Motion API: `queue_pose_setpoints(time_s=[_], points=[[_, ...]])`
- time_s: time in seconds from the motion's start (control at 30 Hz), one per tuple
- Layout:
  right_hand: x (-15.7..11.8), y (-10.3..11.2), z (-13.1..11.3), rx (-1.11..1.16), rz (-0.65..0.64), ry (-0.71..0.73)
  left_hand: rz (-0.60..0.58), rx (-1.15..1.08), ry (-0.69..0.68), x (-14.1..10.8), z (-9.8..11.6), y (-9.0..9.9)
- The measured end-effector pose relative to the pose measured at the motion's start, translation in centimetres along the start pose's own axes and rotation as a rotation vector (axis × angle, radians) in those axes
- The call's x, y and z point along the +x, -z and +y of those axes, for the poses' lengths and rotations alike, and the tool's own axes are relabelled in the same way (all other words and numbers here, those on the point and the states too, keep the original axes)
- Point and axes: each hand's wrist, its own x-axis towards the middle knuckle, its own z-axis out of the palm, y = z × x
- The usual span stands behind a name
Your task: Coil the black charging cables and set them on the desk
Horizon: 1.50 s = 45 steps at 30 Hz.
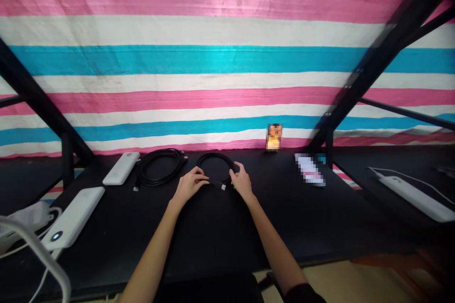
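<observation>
A coiled black cable [215, 154] lies on the black table, with a pale connector [223, 187] at its near side. My left hand [190, 184] is at the coil's left side, fingers pinched on the cable. At the right side, my right hand [241, 181] has its thumb and fingers around the same cable. A second, larger black cable coil [160, 167] rests just left of my left hand, with light-coloured connectors at its ends.
Two white power banks [121, 168] [76, 218] lie at the left, near a white adapter [26, 222] and cords. A blurred card [308, 169] and small figure [274, 138] are back right. Another white device [415, 197] lies far right. Black frame bars [369, 66] flank the striped sheet.
</observation>
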Motion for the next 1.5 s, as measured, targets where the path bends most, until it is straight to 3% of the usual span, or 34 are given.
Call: queue_pose_setpoints(time_s=[0.17,0.47,0.63,0.87,1.1,1.33,1.5], points=[[-0.2,0.1,-0.1,-0.006,-0.022,0.009,0.088,0.006,0.029,0.1,0.0,-0.1],[-0.5,0.4,-0.4,-0.007,-0.062,0.034,0.074,0.013,0.043,0.1,0.1,-0.1],[-0.7,0.6,-0.7,-0.115,-0.106,0.097,0.093,0.053,0.073,0.0,0.1,0.3],[-1.2,0.9,-0.9,-0.170,-0.256,0.204,-0.019,0.095,0.011,0.0,0.3,-0.8],[-0.7,0.5,-0.5,-0.117,-0.122,0.234,-0.030,0.076,0.002,0.2,1.3,-1.0],[-0.4,0.3,-0.4,-0.093,-0.020,0.191,-0.019,0.027,-0.018,0.4,1.0,-1.4],[0.0,0.4,0.1,-0.067,0.006,0.138,0.088,0.085,0.073,0.5,1.0,-0.6]])
